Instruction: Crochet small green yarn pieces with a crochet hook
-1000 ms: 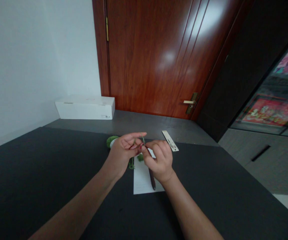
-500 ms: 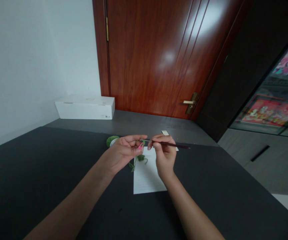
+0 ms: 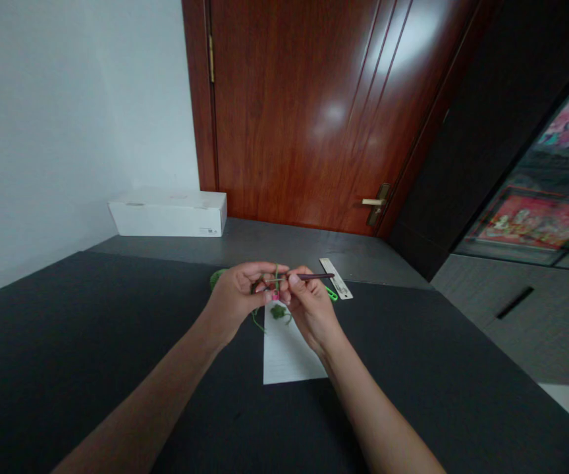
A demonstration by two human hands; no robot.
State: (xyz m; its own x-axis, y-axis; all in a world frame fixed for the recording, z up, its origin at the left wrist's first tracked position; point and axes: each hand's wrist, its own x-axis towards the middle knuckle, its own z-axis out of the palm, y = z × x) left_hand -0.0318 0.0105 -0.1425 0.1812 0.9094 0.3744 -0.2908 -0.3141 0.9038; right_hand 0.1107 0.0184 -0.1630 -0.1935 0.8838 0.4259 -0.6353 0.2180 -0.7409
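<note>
Green yarn swatch point(image 3: 278, 312) dangles just under both hands, small and loose, over the top edge of a lined paper sheet point(image 3: 289, 352). Work in hand looks like crochet. Left hand point(image 3: 235, 296) is curled, fingers pressed together and pinching the yarn near the swatch. Right hand point(image 3: 311, 309) pinches a thin dark crochet hook point(image 3: 311, 276) between thumb and forefinger, shaft level, butt end pointing to 3 o'clock. Hook tip sits among the yarn at the left fingers (too small to tell if a loop is caught). Yarn ball point(image 3: 218, 278) lies at 10 o'clock, partly behind the left hand, on the dark surface point(image 3: 67, 342).

Judgement: the position calls for a loop drawn through with the hook, with tension held by the left hand. Room: the far edge of the surface is close at 12 o'clock, with a grey ledge point(image 3: 289, 247) beyond. Metal ruler point(image 3: 336, 278) and a green clip point(image 3: 331, 293) sit at 2 to 3 o'clock, just beside the hook's butt end, so that side is tight. Wide open room at 7 to 9 o'clock.
</note>
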